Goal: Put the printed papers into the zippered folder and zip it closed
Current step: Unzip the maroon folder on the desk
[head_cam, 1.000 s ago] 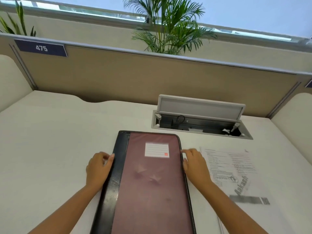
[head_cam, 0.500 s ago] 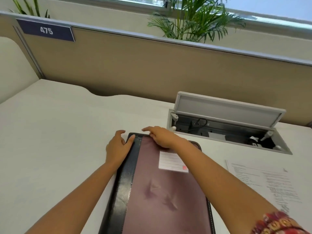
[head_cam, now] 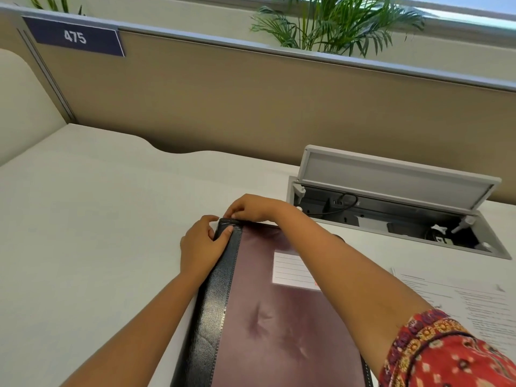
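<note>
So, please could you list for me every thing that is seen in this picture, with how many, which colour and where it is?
zippered folder: 1, maroon cover with black spine, flat on the desk, centre front.
label: 1, white with lines, on the folder's cover.
printed papers: at least 1 sheet, white with dark text, on the desk right of the folder.
desk: 1, off-white, fills the foreground.
cable box: 1, grey, lid raised, set into the desk at the right rear.
partition: 1, tan with a grey top rail, behind the desk.
number plate: 1, dark blue, reads 475, top left on the partition.
palm plant: 1 clearly, green, behind the partition.
left hand: 1, grips the folder's far left corner.
right hand: 1, fingers curled at the folder's far edge.
</note>
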{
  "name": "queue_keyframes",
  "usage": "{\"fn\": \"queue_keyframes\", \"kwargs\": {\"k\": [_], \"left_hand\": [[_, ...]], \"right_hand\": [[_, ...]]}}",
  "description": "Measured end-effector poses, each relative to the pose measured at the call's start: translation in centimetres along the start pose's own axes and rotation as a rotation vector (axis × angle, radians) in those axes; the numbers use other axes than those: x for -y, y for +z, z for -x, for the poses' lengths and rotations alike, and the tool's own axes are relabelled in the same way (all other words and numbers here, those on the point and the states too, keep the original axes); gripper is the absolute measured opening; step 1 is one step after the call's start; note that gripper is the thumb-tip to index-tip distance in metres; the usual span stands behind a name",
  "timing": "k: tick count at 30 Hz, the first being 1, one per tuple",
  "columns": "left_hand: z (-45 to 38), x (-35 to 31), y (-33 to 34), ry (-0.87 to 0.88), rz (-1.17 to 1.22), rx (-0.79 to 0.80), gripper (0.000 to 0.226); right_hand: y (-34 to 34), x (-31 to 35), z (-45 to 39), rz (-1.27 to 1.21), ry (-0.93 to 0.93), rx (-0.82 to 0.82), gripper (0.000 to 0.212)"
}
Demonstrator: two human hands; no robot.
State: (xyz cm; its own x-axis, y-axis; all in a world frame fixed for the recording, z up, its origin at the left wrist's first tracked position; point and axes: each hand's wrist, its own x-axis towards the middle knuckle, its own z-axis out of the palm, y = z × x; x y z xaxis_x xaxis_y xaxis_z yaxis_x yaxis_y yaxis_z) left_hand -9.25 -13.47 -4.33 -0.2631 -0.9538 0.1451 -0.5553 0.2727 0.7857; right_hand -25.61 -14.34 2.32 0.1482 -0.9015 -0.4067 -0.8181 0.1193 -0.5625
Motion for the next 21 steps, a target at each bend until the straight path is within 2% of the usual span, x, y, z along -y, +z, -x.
{"fn": "queue_keyframes", "kwargs": {"k": [8,15,21], "left_hand": [[0.1,-0.3,-0.1,0.022,-0.056,0.016,0.028],[0.1,-0.4,-0.1,0.054,-0.098,0.041,0.032],[0.2,-0.7,0.1,0.077,-0.212,0.071,0.034]], "right_hand": [[0.7,1.5,-1.4,-0.005,0.03,-0.007,0.039],[-0.5,1.3,-1.4,0.155,-0.034,-0.017,0.026],[-0.8,0.3,-1.0,0.144,-0.043,-0.047,0.022]]}}
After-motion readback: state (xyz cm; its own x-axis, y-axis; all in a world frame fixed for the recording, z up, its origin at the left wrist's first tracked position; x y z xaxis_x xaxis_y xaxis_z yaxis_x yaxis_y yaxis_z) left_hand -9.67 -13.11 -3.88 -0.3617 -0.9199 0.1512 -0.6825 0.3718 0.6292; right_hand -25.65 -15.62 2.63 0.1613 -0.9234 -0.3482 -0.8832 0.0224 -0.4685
